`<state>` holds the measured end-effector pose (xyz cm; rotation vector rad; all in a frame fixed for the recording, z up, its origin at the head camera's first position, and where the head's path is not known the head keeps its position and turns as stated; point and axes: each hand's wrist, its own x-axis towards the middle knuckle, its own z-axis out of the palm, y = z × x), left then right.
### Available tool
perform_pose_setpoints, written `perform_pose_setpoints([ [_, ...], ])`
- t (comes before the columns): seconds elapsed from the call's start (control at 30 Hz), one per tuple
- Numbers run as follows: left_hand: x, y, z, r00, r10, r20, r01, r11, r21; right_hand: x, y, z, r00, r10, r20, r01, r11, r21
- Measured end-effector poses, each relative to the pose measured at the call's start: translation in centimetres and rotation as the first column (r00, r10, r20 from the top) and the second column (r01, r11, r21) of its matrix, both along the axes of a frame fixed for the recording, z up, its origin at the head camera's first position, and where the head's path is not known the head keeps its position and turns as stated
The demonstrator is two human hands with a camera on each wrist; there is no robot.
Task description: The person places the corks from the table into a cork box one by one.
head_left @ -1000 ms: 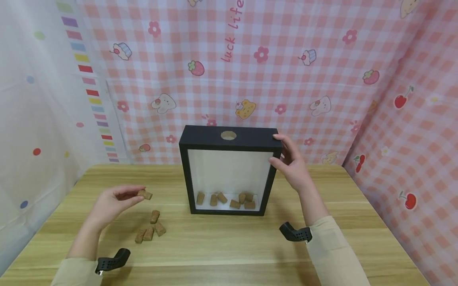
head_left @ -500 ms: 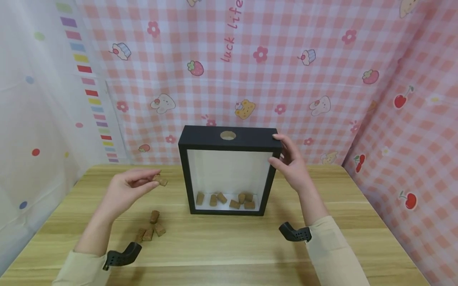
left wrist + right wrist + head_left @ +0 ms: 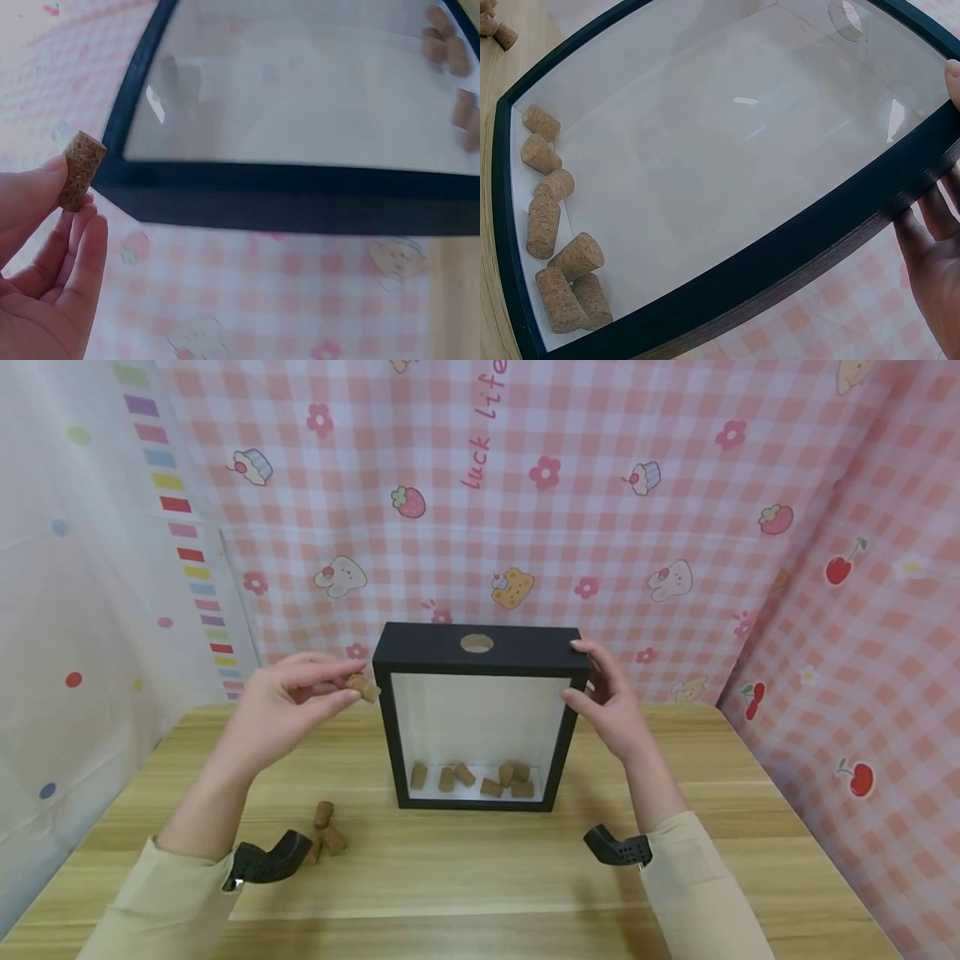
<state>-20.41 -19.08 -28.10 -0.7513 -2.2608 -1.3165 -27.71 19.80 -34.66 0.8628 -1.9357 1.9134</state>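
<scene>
A cork [image 3: 82, 171] is pinched between the thumb and fingers of my left hand [image 3: 288, 706], close to the upper left corner of a black box frame [image 3: 431, 647]. The frame stands upright with a clear front, a white back and a round hole [image 3: 477, 644] in its top. My right hand [image 3: 617, 710] grips its upper right corner, thumb on the front edge and fingers at the top and side. Several corks [image 3: 543, 226] lie along the bottom inside the frame.
Several loose corks [image 3: 324, 814] lie on the wooden table [image 3: 465, 877] at the left, partly hidden by the left wrist camera [image 3: 270, 860]. A pink checked curtain [image 3: 480, 543] hangs close behind the frame.
My left hand has risen and moved right with the cork, from over the table to beside the frame's upper left corner. My right hand stays on the frame.
</scene>
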Motion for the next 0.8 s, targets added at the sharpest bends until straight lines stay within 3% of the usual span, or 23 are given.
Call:
perform_pose_setpoints([
  [0.27,-0.8,3.1,2.7,0.998,-0.038,-0.053,0.035,0.998,-0.050,0.0,0.0,0.0,1.000,-0.001,0.006,0.001,1.000,0.000],
  [0.53,-2.1,5.8,4.1,0.997,0.002,-0.080,-0.010,0.995,-0.100,0.0,0.0,0.0,1.000,0.000,0.005,0.000,1.000,0.000],
  [0.8,-3.5,8.1,5.3,0.995,0.001,-0.099,-0.010,0.995,-0.100,0.0,0.0,0.0,1.000,0.002,0.003,-0.002,1.000,0.001],
])
